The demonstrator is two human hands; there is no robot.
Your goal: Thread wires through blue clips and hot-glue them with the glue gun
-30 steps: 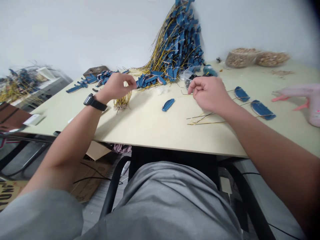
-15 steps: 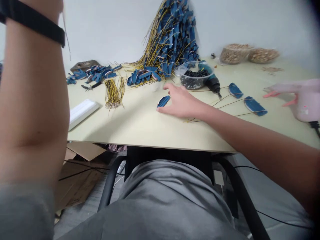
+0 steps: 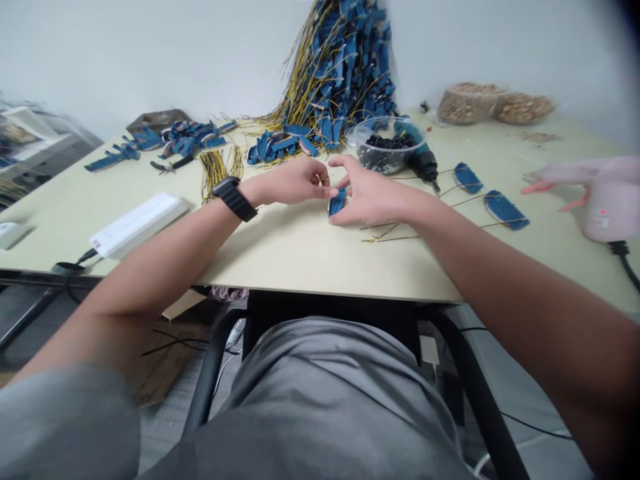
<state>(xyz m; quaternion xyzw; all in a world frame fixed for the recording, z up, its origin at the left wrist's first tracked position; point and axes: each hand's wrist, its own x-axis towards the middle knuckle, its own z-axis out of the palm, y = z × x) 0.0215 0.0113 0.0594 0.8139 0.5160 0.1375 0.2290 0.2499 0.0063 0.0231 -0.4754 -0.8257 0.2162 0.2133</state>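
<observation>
A small curved blue piece stands on the table between my two hands. My right hand holds it between the thumb at its lower end and a finger at its upper end, the index finger raised. From the left, my left hand has curled fingers, its thumb tip at the piece's upper edge. Whatever its fingers may pinch is too small to make out. Two more blue pieces, one nearer the back and one nearer the front, lie right of my right hand with thin wires across them.
Behind my hands are a tall heap of wired blue pieces, a clear tub of black parts and a drill. A pink glue gun stands right. Pliers, a wire bundle and a white power strip lie left.
My left arm has come down from high on the left, bringing its hand beside the blue piece. The piece now stands more upright in my right hand, which stays in nearly the same place.
</observation>
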